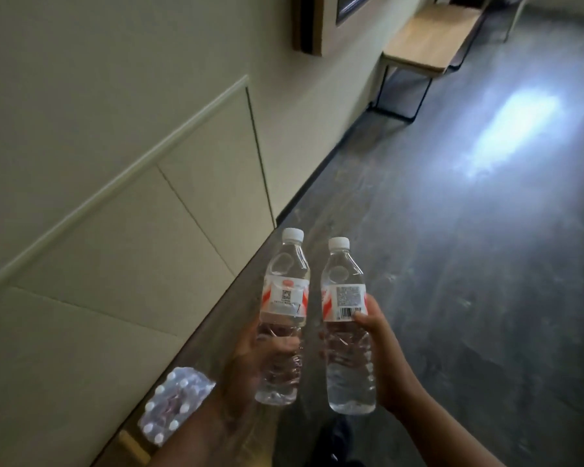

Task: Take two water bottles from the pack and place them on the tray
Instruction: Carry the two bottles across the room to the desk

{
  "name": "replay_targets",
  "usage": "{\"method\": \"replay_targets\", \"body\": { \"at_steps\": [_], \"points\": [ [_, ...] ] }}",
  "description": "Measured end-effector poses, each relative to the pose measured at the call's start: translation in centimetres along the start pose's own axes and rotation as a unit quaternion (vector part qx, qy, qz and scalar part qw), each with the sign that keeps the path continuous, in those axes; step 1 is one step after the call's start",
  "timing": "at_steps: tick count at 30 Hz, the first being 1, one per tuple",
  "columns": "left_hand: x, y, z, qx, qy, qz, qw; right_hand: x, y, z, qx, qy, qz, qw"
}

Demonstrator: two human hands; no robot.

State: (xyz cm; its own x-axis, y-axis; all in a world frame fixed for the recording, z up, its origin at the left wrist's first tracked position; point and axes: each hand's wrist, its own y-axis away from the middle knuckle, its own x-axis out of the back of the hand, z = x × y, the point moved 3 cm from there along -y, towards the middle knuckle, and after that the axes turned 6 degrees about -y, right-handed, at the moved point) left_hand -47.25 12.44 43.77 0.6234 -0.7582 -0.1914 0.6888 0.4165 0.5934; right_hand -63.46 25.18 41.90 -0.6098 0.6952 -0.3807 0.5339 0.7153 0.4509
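I hold two clear water bottles upright in front of me, each with a white cap and a red-and-white label. My left hand [246,358] grips the lower half of the left bottle [285,298]. The right bottle [346,305] is gripped at and below its label by my right hand [381,352]. The two bottles stand side by side, a small gap between them. The shrink-wrapped pack of bottles [174,404] lies on the floor at the lower left, against the wall. No tray is in view.
A cream panelled wall [115,197] runs along the left. Dark grey floor [469,264] stretches ahead with a bright light patch. A wooden bench with black metal legs [429,45] stands against the wall far ahead. A dark shoe [338,436] shows below the bottles.
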Motion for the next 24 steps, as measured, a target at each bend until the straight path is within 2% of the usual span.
{"method": "replay_targets", "body": {
  "at_steps": [6,11,20,24],
  "points": [
    [-11.1,-9.6,5.7,-0.013,-0.016,-0.051,0.998,10.5,-5.1,-8.2,0.024,-0.035,0.082,0.996],
    [-18.8,-18.3,11.9,-0.007,-0.041,-0.086,0.995,17.7,-10.7,-15.3,0.035,-0.106,0.131,0.985],
    [-31.4,-39.7,24.3,-0.010,-0.117,-0.159,0.980,29.3,-24.6,-30.2,0.111,-0.141,0.209,0.961],
    [-37.5,-48.1,30.8,-0.014,-0.156,-0.169,0.973,34.4,-30.4,-38.0,0.145,-0.138,0.228,0.953]
  ]
}}
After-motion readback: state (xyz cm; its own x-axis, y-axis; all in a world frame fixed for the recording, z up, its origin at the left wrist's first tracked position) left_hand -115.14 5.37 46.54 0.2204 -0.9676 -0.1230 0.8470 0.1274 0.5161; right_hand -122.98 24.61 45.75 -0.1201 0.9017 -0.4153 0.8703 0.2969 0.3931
